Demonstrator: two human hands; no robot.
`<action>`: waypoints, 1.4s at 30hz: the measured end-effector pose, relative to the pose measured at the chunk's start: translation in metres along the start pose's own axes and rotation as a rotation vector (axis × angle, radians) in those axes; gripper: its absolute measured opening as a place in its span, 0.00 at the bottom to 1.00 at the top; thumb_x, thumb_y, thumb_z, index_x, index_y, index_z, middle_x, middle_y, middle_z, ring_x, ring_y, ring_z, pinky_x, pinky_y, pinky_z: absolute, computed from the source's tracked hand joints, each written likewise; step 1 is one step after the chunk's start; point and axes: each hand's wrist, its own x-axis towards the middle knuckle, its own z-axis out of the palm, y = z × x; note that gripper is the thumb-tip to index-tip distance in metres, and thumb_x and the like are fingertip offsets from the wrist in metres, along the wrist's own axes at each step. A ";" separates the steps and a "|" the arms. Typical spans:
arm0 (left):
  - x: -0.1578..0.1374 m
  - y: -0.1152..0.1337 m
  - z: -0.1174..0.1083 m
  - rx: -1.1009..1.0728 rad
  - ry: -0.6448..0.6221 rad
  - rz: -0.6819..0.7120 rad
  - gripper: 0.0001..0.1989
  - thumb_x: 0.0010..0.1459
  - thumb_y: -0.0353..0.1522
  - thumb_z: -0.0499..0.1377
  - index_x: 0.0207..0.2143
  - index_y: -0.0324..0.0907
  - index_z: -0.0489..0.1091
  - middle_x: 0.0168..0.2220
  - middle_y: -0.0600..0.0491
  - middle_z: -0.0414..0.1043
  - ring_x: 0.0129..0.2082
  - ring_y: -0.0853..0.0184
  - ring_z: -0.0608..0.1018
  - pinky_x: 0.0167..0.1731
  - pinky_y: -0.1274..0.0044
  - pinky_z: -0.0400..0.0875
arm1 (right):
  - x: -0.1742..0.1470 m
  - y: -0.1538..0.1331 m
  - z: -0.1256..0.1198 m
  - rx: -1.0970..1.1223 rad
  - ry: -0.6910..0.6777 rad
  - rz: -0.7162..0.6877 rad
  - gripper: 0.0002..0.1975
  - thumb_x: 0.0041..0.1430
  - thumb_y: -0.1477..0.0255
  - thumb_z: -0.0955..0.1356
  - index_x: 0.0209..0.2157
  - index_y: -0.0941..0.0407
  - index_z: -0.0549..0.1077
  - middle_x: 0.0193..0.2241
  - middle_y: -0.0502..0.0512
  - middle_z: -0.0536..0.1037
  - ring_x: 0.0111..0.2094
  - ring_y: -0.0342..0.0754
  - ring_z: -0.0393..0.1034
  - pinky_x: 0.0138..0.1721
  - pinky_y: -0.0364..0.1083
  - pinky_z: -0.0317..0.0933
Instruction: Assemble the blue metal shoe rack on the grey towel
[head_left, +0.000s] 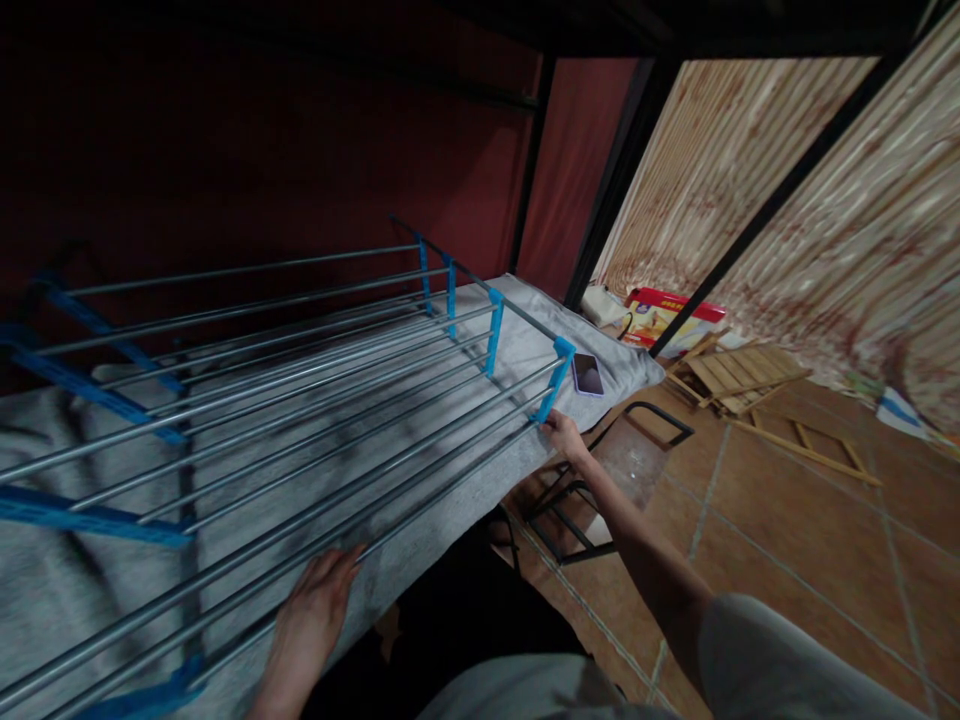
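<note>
From afar, I judge this as steadying the rack (300, 377) at eleven o'clock, fingers of my right hand (564, 436) pinching its bracket (556, 378) at one, those of my left hand (315, 606) bent over the near bar (450, 491) at ten, grip unclear, any shift calling for both together.

A grey top (525, 688) has a loose, short right sleeve (780, 655); the forearm (645, 530) below it, the right hand (564, 436) and the left hand (311, 612) are bare. The trousers (480, 600) look black.
</note>
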 end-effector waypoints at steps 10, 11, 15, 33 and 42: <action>-0.001 -0.003 0.000 0.018 -0.015 0.029 0.20 0.67 0.40 0.47 0.50 0.47 0.76 0.43 0.50 0.80 0.43 0.60 0.80 0.40 0.72 0.77 | -0.003 -0.009 0.000 -0.006 0.004 0.012 0.13 0.44 0.70 0.60 0.32 0.57 0.71 0.28 0.54 0.77 0.31 0.48 0.70 0.36 0.45 0.64; -0.001 -0.003 0.000 0.023 -0.011 0.031 0.21 0.67 0.41 0.47 0.50 0.47 0.76 0.43 0.50 0.80 0.43 0.60 0.80 0.40 0.71 0.77 | -0.002 -0.009 0.000 -0.004 0.004 0.013 0.13 0.45 0.71 0.60 0.32 0.57 0.72 0.28 0.54 0.77 0.32 0.49 0.71 0.37 0.45 0.65; -0.001 -0.004 0.000 0.023 -0.038 0.026 0.21 0.67 0.41 0.47 0.50 0.47 0.76 0.43 0.50 0.80 0.43 0.60 0.80 0.42 0.71 0.77 | -0.002 -0.007 0.001 0.008 0.003 0.020 0.15 0.45 0.71 0.60 0.34 0.57 0.74 0.30 0.54 0.79 0.35 0.50 0.72 0.41 0.47 0.66; 0.002 0.001 -0.006 -0.009 -0.001 0.012 0.20 0.67 0.42 0.48 0.51 0.47 0.74 0.43 0.50 0.79 0.42 0.62 0.80 0.42 0.73 0.77 | -0.006 -0.011 0.006 0.109 -0.017 0.041 0.18 0.44 0.72 0.64 0.38 0.57 0.77 0.32 0.53 0.81 0.39 0.53 0.75 0.46 0.51 0.69; -0.088 0.009 -0.025 0.179 0.193 0.017 0.18 0.65 0.33 0.49 0.54 0.50 0.70 0.47 0.50 0.78 0.49 0.59 0.78 0.50 0.67 0.71 | -0.009 -0.012 0.006 0.144 -0.024 0.039 0.20 0.42 0.69 0.62 0.38 0.57 0.76 0.33 0.54 0.81 0.38 0.52 0.74 0.49 0.53 0.67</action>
